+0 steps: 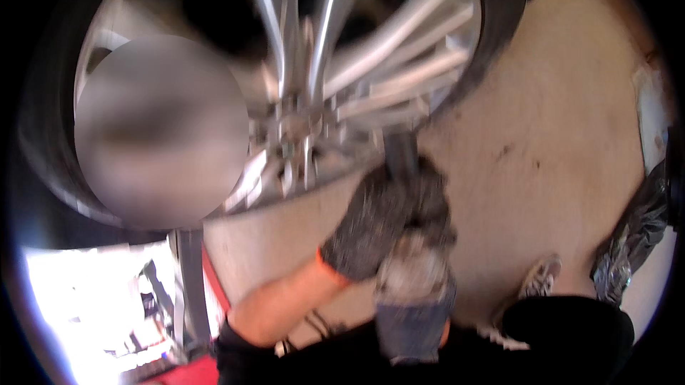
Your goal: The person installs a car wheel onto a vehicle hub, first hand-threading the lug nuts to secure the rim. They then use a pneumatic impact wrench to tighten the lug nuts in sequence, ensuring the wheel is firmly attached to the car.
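My left hand point(389, 210), in a dark glove with an orange cuff, wraps round the front end of an impact wrench. A dark cylindrical socket point(401, 153) points up out of its grip, close to the wheel's lower right rim. The wrench's worn grey and blue body point(415, 299) hangs below the glove. Of my right hand only a small orange sliver shows beside the wrench body; its fingers are hidden. Ahead stands a car wheel point(385, 49) with silver spokes, its hub point(296, 127) and lug area smeared by motion.
A black tyre point(499, 14) surrounds the rim. A round blurred patch covers the wheel's left part. At lower left are a grey post point(191, 285) and red edges beside bright glare. Black plastic sheeting point(628, 235) lies at right, near a patterned shoe point(542, 276) on the beige floor point(542, 114).
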A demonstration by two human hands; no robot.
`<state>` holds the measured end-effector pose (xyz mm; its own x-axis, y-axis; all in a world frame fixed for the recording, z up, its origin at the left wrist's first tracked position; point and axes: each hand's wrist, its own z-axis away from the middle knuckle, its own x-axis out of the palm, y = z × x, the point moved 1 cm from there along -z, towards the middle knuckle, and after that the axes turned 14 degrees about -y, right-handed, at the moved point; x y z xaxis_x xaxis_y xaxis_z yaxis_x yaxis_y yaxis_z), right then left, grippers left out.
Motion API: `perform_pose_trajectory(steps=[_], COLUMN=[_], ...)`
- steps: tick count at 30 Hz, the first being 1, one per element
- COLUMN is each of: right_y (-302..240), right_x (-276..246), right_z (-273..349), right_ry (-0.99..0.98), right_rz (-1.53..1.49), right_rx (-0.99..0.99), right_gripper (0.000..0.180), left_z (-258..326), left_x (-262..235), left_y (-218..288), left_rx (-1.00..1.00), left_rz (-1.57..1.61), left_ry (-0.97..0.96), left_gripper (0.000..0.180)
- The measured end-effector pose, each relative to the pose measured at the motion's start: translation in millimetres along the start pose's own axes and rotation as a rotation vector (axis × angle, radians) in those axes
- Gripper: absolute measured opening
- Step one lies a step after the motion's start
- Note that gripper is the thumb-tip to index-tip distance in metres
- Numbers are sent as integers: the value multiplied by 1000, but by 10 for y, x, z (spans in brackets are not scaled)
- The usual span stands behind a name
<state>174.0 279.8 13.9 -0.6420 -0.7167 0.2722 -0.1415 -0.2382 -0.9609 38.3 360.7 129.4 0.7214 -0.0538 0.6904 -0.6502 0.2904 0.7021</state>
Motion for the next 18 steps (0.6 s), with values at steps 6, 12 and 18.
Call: perform_pose_trajectory(steps=[6, 12, 18], right_y=[-13, -112, 109], right_x=[16, 133, 525], right_z=[45, -109, -262], right_ry=[-2, -22, 80], right_rz=[-838, -1186, -434], right_rx=[-44, 5, -81], right_gripper=[35, 31, 37], left_z=[90, 360, 601], left_x=[92, 10, -127], left_y=[-75, 61, 271], left_rx=[53, 43, 130], left_rz=[-34, -56, -75], left_ry=[396, 458, 441], left_gripper=[17, 15, 19])
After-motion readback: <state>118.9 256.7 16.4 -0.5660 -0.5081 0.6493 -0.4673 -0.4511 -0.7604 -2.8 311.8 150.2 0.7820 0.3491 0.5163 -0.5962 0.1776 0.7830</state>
